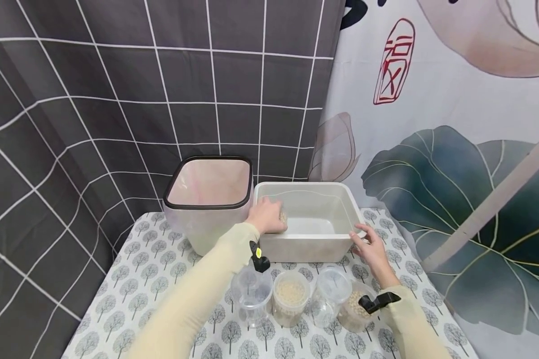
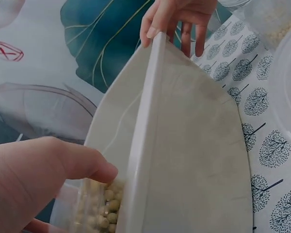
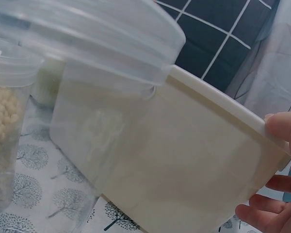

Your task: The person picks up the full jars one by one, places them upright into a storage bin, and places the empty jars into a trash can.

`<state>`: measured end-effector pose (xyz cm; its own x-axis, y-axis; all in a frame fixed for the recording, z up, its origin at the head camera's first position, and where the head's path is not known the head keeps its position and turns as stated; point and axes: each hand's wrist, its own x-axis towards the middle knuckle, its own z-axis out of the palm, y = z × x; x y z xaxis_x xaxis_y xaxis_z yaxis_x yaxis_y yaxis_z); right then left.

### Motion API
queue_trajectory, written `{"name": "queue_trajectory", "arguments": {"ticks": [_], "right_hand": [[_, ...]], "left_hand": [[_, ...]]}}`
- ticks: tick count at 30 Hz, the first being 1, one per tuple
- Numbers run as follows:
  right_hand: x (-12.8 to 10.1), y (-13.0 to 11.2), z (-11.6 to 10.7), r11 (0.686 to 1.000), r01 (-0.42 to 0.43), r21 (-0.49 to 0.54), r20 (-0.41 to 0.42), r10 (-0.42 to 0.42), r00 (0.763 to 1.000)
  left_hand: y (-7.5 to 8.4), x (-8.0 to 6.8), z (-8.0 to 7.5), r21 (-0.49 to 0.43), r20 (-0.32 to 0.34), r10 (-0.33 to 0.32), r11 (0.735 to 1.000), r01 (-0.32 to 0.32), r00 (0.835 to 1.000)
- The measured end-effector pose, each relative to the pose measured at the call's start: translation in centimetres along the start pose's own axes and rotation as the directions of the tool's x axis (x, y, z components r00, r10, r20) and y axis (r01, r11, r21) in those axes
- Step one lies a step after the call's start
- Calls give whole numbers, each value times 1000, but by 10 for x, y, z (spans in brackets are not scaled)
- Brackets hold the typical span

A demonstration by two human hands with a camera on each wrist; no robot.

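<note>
My left hand (image 1: pixel 266 217) reaches over the near-left rim of a white rectangular tub (image 1: pixel 305 249) and grips a clear plastic jar of round yellowish beans (image 1: pixel 283 215) inside it. In the left wrist view the thumb lies along the jar, with the beans (image 2: pixel 109 208) showing through its side close to the tub's wall. Most of this jar is hidden by the hand and the rim. At the tub's right front corner my right hand (image 1: pixel 372 249) pinches the rim, thumb on top and the other fingers below outside the wall.
A tall pale bin with a black rim (image 1: pixel 208 205) stands left of the tub. In front are a clear jar (image 1: pixel 251 294), a jar of pale beans (image 1: pixel 292 299), another clear jar (image 1: pixel 330 294) and a second bean jar (image 1: pixel 355 311). Tree-print cloth (image 1: pixel 152 286) covers the table.
</note>
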<state>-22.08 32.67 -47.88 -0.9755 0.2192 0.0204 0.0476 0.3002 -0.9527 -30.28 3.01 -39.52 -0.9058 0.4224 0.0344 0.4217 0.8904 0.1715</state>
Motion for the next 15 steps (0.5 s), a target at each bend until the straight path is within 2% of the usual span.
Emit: {"name": "queue_trajectory", "arguments": {"ticks": [3,7,10,15], "right_hand": [[0,0,1,1000,4,-8,-9,-4,1000],[-1,-2,1,1000,10,-10,-11,-10,1000],[-2,-3,1,1000,2,-9,-8,-2,1000],[-2,-4,1,1000,-20,-3,-14,20,1000]], "left_hand": [[1,-4,3,4,22,5,1000,-5,1000],[4,-8,2,62,49,18,998,-21,999],[6,-11,-2,91,48,15,996,-20,999],[4,-15,-8,69,29,9,998,-11,1000]]}}
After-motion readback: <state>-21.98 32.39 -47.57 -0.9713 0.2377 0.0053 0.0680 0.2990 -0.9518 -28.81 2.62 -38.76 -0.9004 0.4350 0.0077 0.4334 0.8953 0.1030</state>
